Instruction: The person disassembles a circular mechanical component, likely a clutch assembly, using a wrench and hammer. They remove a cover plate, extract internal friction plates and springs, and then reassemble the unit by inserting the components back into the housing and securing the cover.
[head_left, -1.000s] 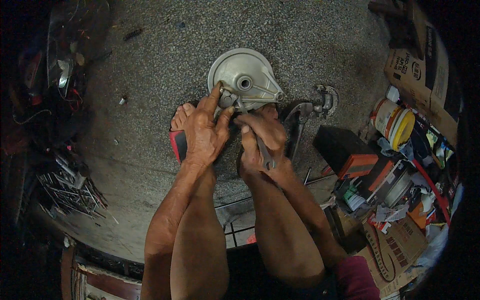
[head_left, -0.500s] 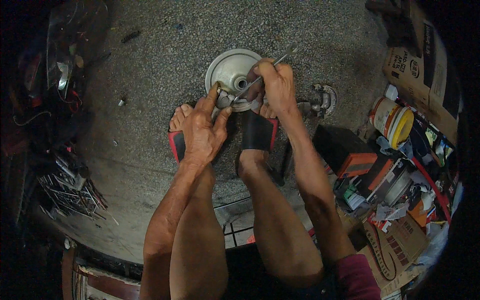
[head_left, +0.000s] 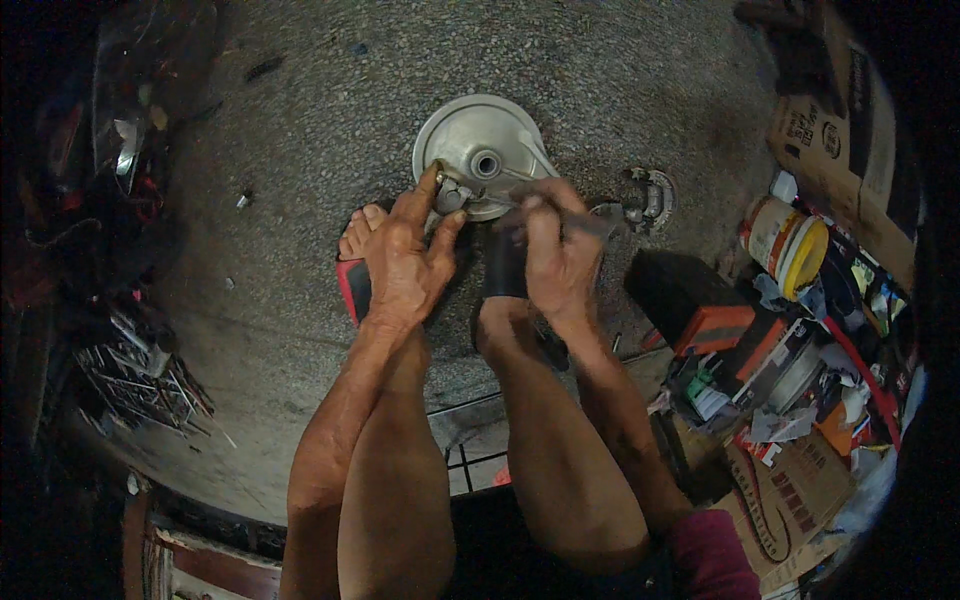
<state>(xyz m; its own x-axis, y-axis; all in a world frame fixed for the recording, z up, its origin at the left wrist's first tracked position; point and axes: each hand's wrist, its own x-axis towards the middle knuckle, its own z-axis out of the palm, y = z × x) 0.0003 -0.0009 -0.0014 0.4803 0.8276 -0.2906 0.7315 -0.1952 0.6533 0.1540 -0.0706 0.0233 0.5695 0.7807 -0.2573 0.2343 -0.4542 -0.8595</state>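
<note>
Holding a blurred tool [head_left: 598,222], right hand [head_left: 562,245] partly hides the metal disc [head_left: 470,135]

Right hand [head_left: 560,250], bare: lower and nearer the knees than 0.5 s ago, when it was up over the disc's right side; now higher and farther right than at 1.0 s. Slim grey metal wrench [head_left: 592,222] in its grip: free end pointed toward the knees at 1.0 s, up and right at 0.5 s, now rightward, motion-blurred. Raised arm on right of silver-grey round metal disc [head_left: 468,140]: hidden at 0.5 s, partly visible again.
</note>
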